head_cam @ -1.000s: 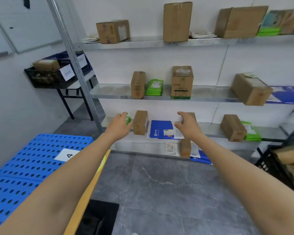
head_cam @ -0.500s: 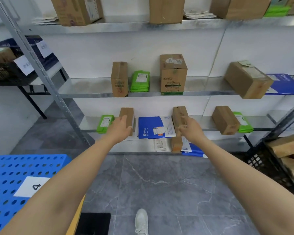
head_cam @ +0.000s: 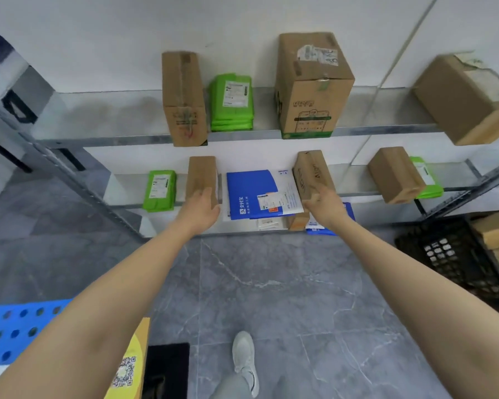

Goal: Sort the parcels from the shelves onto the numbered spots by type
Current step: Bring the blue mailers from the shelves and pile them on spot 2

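Two brown boxes on the lower shelf (head_cam: 357, 194): left hand (head_cam: 200, 210) cups the left box (head_cam: 201, 177), right hand (head_cam: 324, 205) grips the right box (head_cam: 311, 174).

Lower shelf, left end: a green bag (head_cam: 159, 190) is lying alone, with bare shelf showing to its left
Between the hands: a blue envelope (head_cam: 252, 194) is lying flat, leaving room above it
Left hand (head_cam: 200, 210): it is touching the near end of a small box (head_cam: 201, 177), closing that gap
Right hand (head_cam: 324, 204): it is touching a tilted box (head_cam: 311, 174)
Lower shelf, right: a brown box (head_cam: 393, 175) is sitting against another green bag (head_cam: 425, 180)
Overhead: the middle shelf (head_cam: 127, 136) is limiting lift height
Floor (head_cam: 271, 283): open tile is lying ahead; a black crate (head_cam: 450, 254) is blocking the right
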